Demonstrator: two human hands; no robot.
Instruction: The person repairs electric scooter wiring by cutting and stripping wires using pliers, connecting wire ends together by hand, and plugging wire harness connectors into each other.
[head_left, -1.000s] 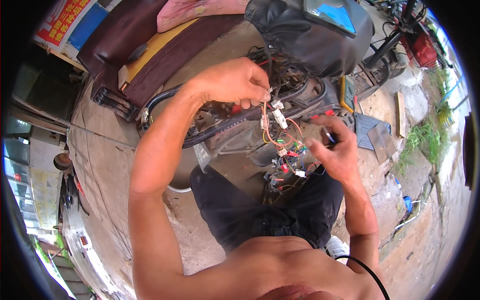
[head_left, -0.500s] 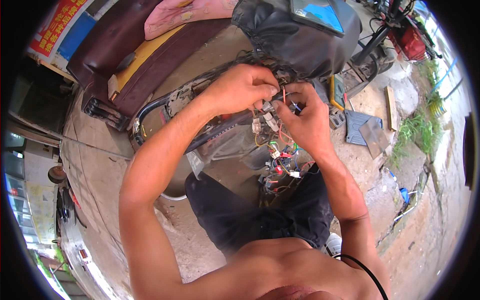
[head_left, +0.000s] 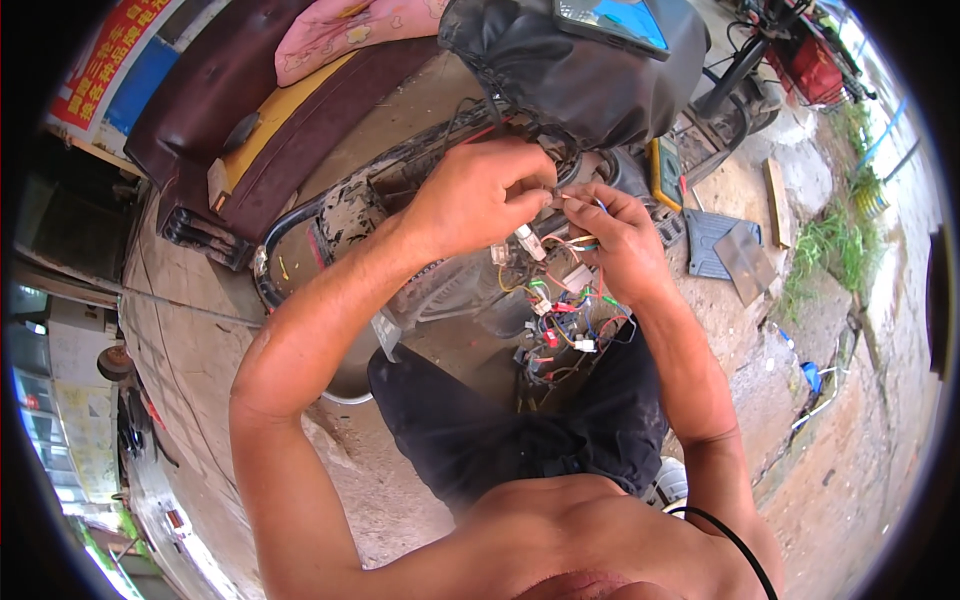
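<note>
My left hand (head_left: 495,195) has its thumb and forefinger pinched at a thin wire (head_left: 556,197) above a tangled wiring harness with white, red and green connectors (head_left: 562,320). My right hand (head_left: 622,245) is closed just right of it, fingertips on the same wire, with a small blue item partly showing among the fingers; what that is cannot be made out. White plugs (head_left: 530,242) hang just below my left hand. The harness lies over the black metal vehicle frame (head_left: 300,215), in front of a black leather-like cover (head_left: 590,80).
A tablet (head_left: 610,22) rests on the black cover. Also around are a yellow multimeter (head_left: 666,172), a maroon sofa seat (head_left: 320,140) with a pink cushion (head_left: 360,35), a grey plastic plate (head_left: 710,245), a wooden board (head_left: 778,200), weeds (head_left: 840,250) and another vehicle (head_left: 810,65).
My right hand has moved up and left to join my left hand at the wire. My left hand has dropped slightly. The view has shifted a little.
</note>
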